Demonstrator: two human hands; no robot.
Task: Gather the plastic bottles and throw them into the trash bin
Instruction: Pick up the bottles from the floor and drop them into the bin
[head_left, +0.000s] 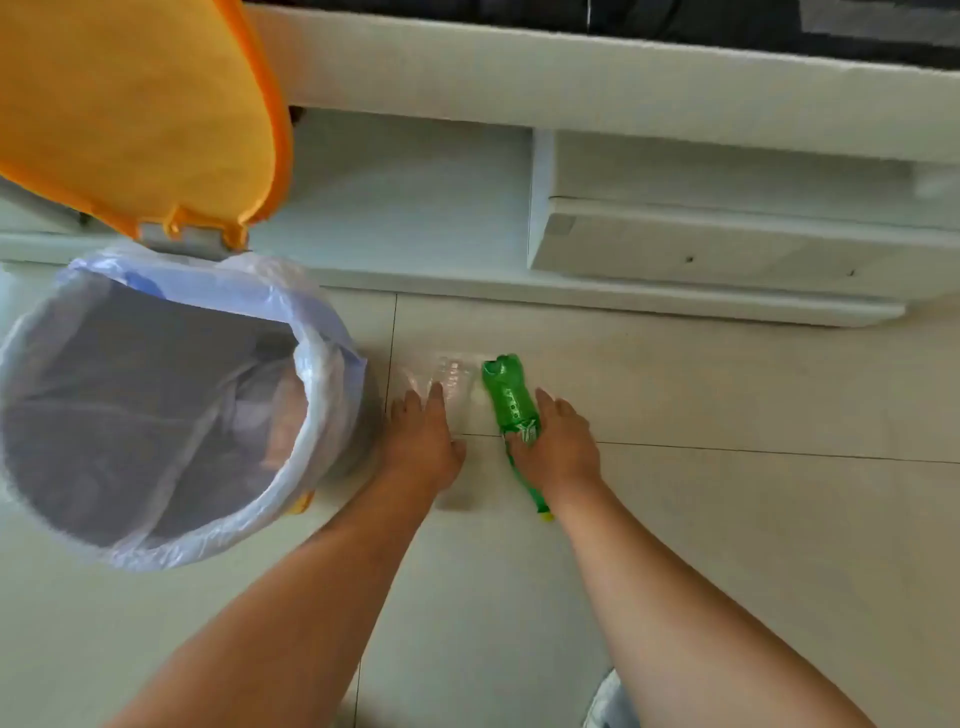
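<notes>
Plastic bottles, two of them, lie on the tiled floor just right of the trash bin (156, 405), whose orange lid (135, 104) stands raised and whose bag-lined mouth is open. In the head view, the left hand (423, 441) rests on the clear bottle (452, 382), nearer the bin, fingers spread over it; whether it has closed round it I cannot tell. The right hand (558, 447) wraps the green bottle (511, 400), beyond the clear one from the bin. Neither is lifted yet, so gathering looks barely begun; carrying and dropping both remain.
</notes>
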